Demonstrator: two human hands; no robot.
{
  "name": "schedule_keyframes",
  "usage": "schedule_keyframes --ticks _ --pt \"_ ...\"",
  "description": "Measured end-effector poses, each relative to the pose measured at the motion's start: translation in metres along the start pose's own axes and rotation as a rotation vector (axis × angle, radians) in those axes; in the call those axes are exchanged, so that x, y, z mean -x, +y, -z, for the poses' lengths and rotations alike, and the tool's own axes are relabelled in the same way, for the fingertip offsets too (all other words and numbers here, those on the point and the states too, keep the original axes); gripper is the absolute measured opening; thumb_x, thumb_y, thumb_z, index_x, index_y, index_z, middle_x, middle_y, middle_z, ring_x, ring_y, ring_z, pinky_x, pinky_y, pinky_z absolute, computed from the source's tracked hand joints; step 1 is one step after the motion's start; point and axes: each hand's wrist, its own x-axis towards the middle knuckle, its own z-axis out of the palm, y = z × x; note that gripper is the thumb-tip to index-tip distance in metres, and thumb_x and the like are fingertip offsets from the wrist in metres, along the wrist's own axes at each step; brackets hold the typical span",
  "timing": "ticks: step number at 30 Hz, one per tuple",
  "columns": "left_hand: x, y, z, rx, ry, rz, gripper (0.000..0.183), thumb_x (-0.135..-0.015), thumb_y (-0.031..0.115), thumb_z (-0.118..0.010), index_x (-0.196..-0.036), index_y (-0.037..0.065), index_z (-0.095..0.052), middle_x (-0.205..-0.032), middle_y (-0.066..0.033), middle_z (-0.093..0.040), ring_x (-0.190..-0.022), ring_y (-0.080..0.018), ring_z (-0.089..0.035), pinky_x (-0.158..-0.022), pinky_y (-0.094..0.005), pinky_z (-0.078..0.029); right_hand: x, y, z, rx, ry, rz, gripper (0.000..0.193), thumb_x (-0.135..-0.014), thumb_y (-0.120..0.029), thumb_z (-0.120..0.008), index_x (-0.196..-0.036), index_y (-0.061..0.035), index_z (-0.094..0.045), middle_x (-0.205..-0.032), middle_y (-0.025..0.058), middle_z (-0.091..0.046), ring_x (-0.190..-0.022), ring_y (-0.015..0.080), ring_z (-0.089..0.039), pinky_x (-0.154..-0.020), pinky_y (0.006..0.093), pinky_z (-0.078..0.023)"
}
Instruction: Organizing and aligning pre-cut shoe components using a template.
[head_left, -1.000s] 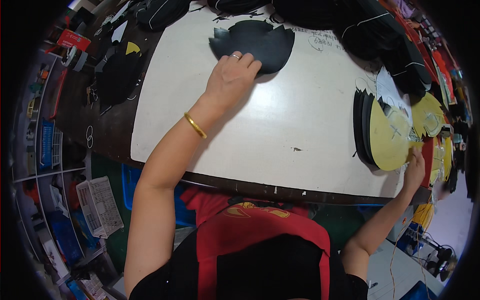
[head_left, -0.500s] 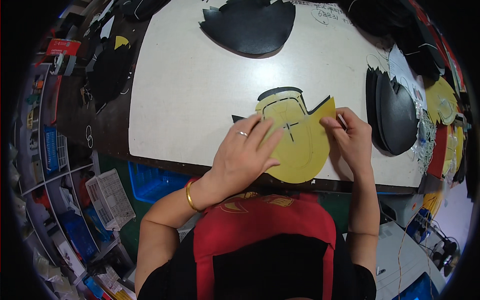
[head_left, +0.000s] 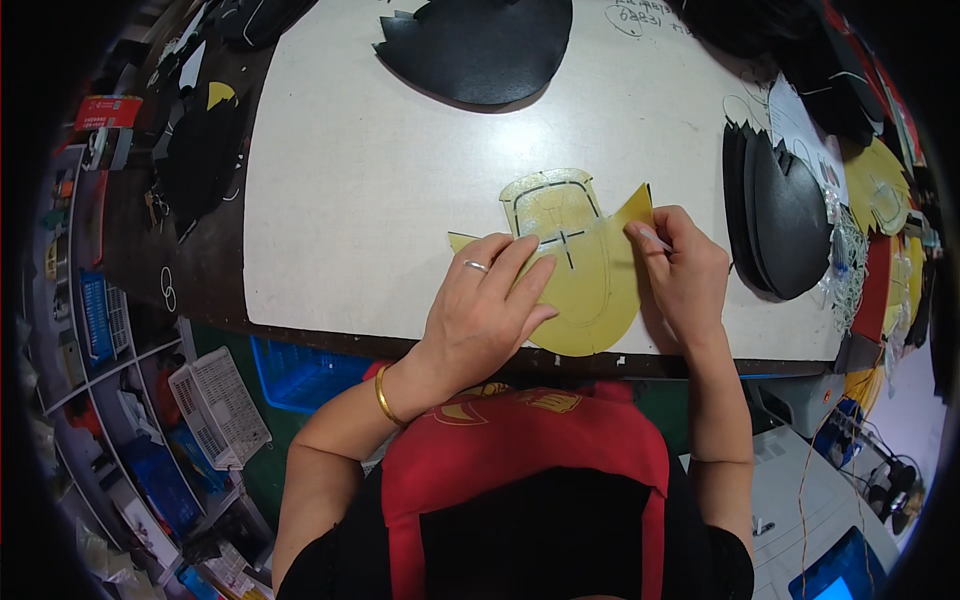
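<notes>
A yellow pattern template (head_left: 590,310) with black slots and a cross cut-out lies near the table's front edge. My left hand (head_left: 485,295) rests flat across its left side, fingers stretched out. At the template's right point, my right hand (head_left: 690,265) pinches a slim pale pen-like stick (head_left: 655,238); its tip is hidden. Only a thin dark edge of the black piece (head_left: 649,190) shows at the template's upper right point; the rest is covered.
Black cut pieces (head_left: 480,50) lie at the far side of the white tabletop (head_left: 340,200). A stack of black pieces (head_left: 785,220) stands to the right, near another yellow template (head_left: 880,185). Below the left edge are a blue crate (head_left: 290,375) and a white basket (head_left: 220,405).
The black piece, which stuck out past the template's top and left point, is now almost wholly under it. My right hand has turned, bringing the pale stick toward the template's edge.
</notes>
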Motion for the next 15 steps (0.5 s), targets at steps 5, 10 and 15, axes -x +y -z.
schedule_keyframes --ticks 5,10,15 --pt "0.0 0.003 -0.002 -0.035 0.005 0.029 0.058 -0.067 0.018 -0.085 -0.117 -0.001 -0.063 -0.122 -0.0181 -0.061 -0.109 -0.0346 -0.057 -0.094 -0.0441 -0.051 0.001 0.0 0.0 0.086 0.019 0.07 0.019 -0.092 -0.026 -0.071 -0.092 -0.0081 -0.065 -0.069 0.0094 -0.068 -0.059 0.0298 -0.066 -0.053 0.0389 -0.049" --pt "0.001 0.006 0.001 -0.057 -0.023 0.038 0.056 -0.069 0.017 -0.084 -0.116 -0.003 -0.062 -0.122 -0.0188 -0.061 -0.11 -0.0355 -0.058 -0.095 -0.0432 -0.051 -0.014 -0.001 0.017 0.183 0.05 0.094 0.018 -0.094 -0.025 -0.069 -0.09 -0.0072 -0.067 -0.076 0.0105 -0.069 -0.064 0.029 -0.067 -0.058 0.0386 -0.05" --pt "0.0 0.008 0.006 -0.113 -0.065 0.04 0.052 -0.074 0.02 -0.081 -0.118 -0.002 -0.065 -0.125 -0.0164 -0.063 -0.113 -0.0343 -0.059 -0.092 -0.0408 -0.053 -0.038 -0.025 0.038 0.026 0.142 0.483 0.017 -0.097 -0.018 -0.061 -0.09 -0.0047 -0.069 -0.083 0.0117 -0.068 -0.071 0.0306 -0.063 -0.066 0.0404 -0.05"
